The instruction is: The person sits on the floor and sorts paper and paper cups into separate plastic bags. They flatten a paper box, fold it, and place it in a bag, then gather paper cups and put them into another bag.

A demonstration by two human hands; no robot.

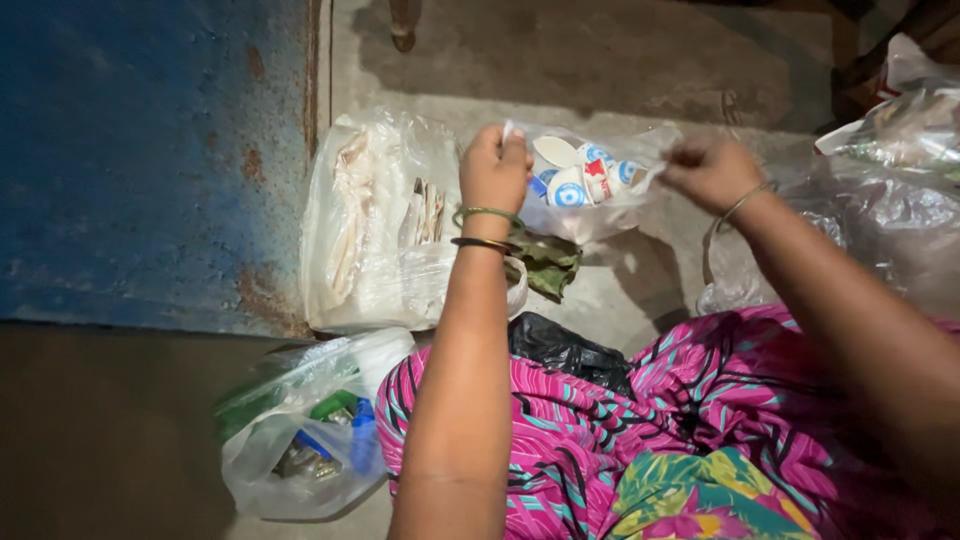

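My left hand and my right hand each pinch one side of the mouth of a clear plastic bag, held up between them above the concrete floor. Inside the bag lie several small white cups with blue and red print. Both wrists wear thin bangles. Under the bag, a crumpled green cloth rests on the floor.
A large clear bag of pale folded items lies left of my left arm, against a rusty blue metal panel. Another clear bag with green and blue items sits at lower left. A black bag lies by my pink patterned skirt. More plastic bags sit at right.
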